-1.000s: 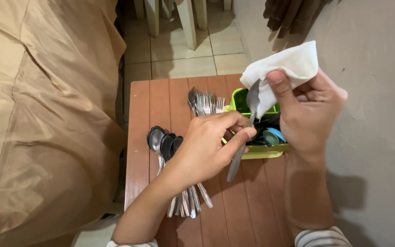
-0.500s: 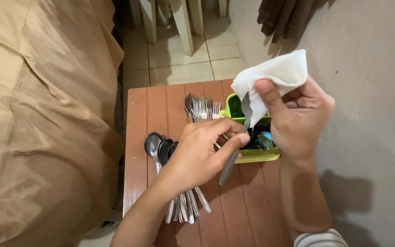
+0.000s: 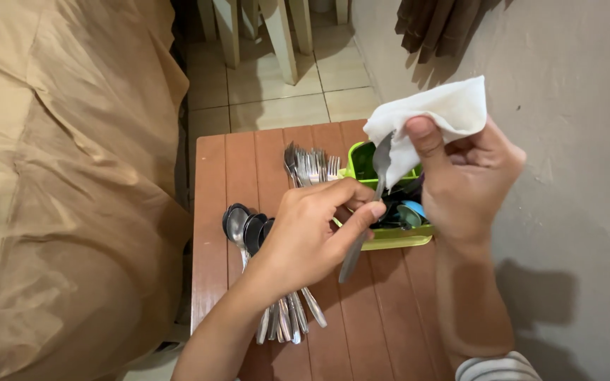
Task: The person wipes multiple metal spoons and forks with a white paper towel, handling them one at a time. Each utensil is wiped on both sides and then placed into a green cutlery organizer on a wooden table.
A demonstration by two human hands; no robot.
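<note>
— Hands?
— Left hand point(image 3: 312, 236) grips one spoon point(image 3: 365, 212) above the green tray point(image 3: 390, 240); right hand point(image 3: 464, 176) pinches one white cloth point(image 3: 435, 116) round its bowl.
— Elsewhere?
— Spoons point(image 3: 248, 229) and forks point(image 3: 310, 166) lie left of the tray on the worktop point(image 3: 390, 317); exact counts unclear.

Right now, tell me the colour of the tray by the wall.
The tray is lime green, seen best in the head view.

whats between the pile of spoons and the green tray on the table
In the head view, the left hand lies between the spoons and the green tray, with fork tines fanned out just behind it.
</note>
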